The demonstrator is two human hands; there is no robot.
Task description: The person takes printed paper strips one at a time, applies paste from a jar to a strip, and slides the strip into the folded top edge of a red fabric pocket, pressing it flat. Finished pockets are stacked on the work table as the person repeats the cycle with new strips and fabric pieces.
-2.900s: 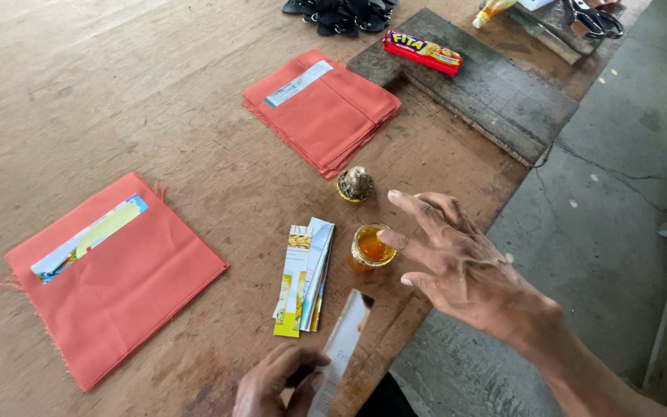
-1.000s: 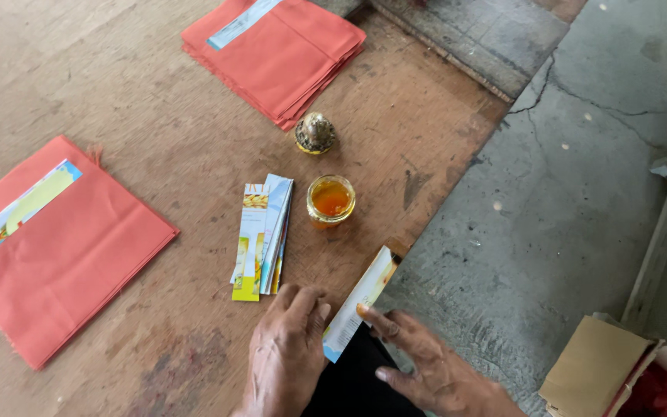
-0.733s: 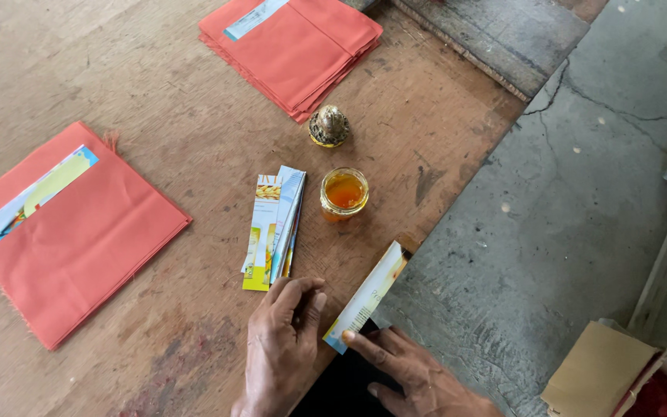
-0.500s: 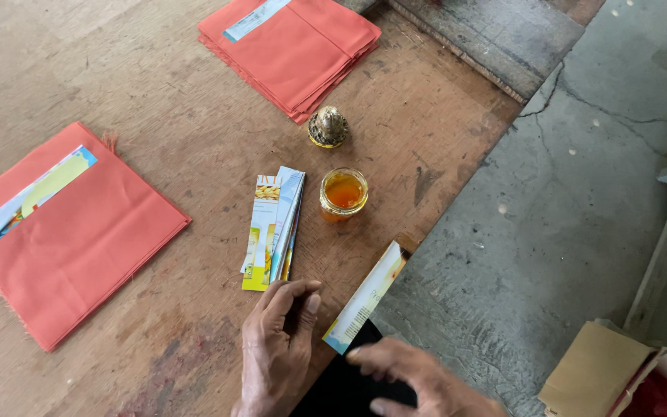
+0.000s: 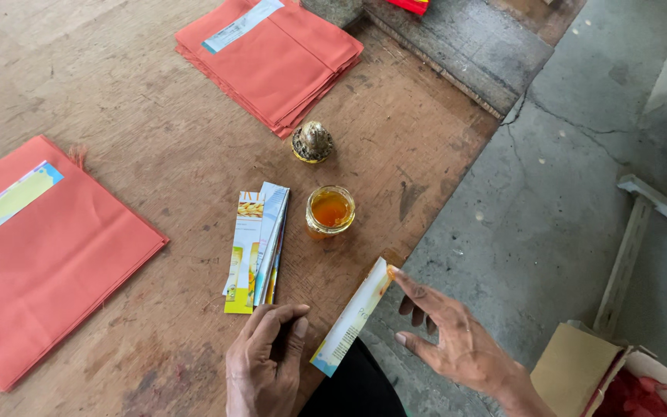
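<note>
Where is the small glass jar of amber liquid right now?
In the head view the small glass jar stands mid-table near the right edge, just right of the paper strips and below the round gold lid.

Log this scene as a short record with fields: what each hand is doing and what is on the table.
surface: worn wooden table beside a concrete floor
left hand: left hand rests on the table edge, next to the lower end of a paper strip
right hand: right hand open, one fingertip on the strip's upper end
by the hands: pile of strips; open jar of amber paste; jar lid lying apart
farther off: two stacks of orange envelopes, near stack and far stack
</note>
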